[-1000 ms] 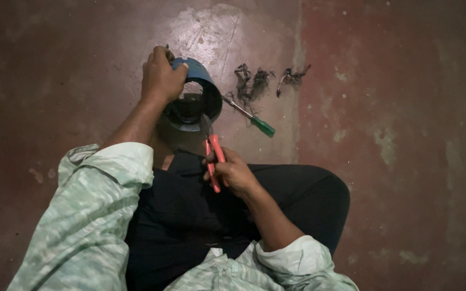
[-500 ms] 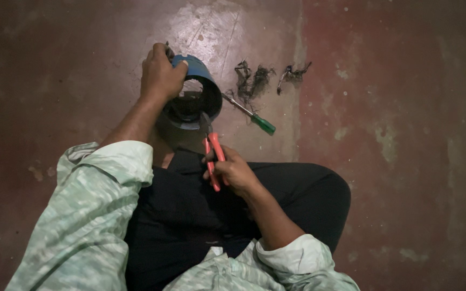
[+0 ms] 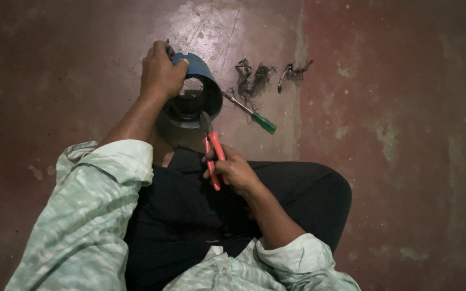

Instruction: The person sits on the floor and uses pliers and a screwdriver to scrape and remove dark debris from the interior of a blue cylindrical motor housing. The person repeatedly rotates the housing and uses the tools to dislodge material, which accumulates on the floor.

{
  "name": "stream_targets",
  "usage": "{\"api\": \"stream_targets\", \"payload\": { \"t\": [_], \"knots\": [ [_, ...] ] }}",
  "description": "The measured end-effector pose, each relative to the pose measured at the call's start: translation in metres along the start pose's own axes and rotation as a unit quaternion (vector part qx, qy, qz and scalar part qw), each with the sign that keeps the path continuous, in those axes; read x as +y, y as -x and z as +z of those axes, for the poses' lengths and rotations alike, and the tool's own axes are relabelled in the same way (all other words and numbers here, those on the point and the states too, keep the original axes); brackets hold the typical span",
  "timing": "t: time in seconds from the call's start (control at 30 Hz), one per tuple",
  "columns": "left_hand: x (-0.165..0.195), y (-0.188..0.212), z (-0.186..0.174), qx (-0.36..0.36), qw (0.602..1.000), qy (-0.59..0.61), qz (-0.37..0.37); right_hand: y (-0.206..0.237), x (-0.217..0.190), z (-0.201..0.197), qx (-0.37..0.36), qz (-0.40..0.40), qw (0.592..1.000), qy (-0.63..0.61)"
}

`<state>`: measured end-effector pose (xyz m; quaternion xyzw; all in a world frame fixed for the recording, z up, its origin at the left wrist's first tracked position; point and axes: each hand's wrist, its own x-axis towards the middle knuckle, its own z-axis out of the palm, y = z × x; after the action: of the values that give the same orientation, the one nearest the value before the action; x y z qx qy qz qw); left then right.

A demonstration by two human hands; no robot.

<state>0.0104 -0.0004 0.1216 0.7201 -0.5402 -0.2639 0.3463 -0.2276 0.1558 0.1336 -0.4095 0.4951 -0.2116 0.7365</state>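
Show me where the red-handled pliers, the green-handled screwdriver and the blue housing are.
red-handled pliers (image 3: pixel 214 153): head view, on a red handle.
green-handled screwdriver (image 3: pixel 264 123): head view, on the green handle.
blue housing (image 3: pixel 207 80): head view, on its outer wall.

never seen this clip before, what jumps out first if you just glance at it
At top centre, the left hand grips a blue cylindrical housing tipped on the reddish floor. Just below it, the right hand holds red-handled pliers with their nose at the housing's open mouth. To the right lie a green-handled screwdriver and dark tangled scraps.
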Motion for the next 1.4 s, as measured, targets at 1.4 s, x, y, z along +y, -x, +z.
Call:
{"api": "stream_targets", "payload": {
  "t": [1.4],
  "knots": [
    [0.0038,0.0024,-0.0028,-0.011,1.0,-0.012,0.002,0.0028,-0.0064,0.0027,-0.024,0.003,0.999,0.023]
  ]
}}
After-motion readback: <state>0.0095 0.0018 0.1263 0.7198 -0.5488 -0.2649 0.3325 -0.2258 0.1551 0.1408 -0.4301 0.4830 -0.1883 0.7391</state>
